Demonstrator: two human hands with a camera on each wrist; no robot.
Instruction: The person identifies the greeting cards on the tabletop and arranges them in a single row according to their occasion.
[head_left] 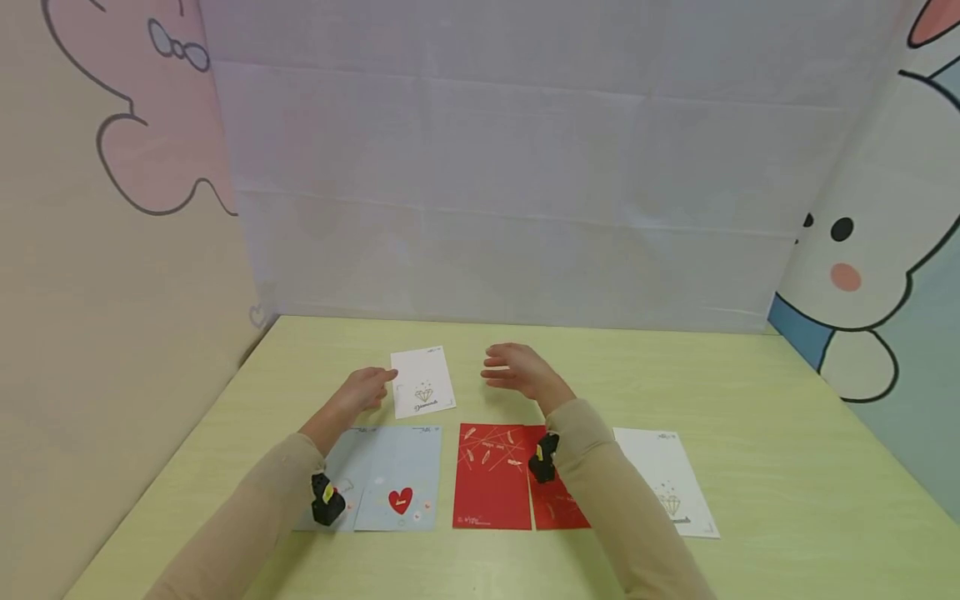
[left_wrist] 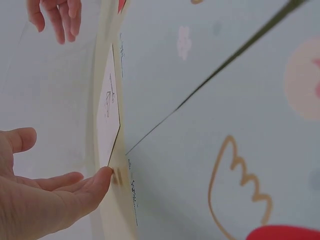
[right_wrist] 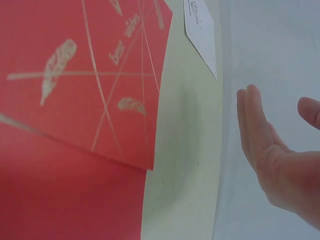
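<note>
A white card [head_left: 423, 400] with a gold diamond drawing lies on the table between the two hands. My left hand [head_left: 363, 390] is at its left side. One fingertip overlaps the card's edge; whether it touches cannot be told. In the left wrist view, that hand's thumb [left_wrist: 22, 139] stands apart from its fingers [left_wrist: 95, 187]. My right hand [head_left: 523, 373] hovers to the right of the white card, apart from it. It holds nothing, and its fingers [right_wrist: 254, 107] look fairly straight in the right wrist view.
Two pale blue cards [head_left: 382, 475] lie overlapping at the near left. Beside them are two red cards [head_left: 491, 483], the right one partly behind my right sleeve. A second white card [head_left: 652, 467] lies at the right. White cloth [head_left: 510, 208] hangs behind the table.
</note>
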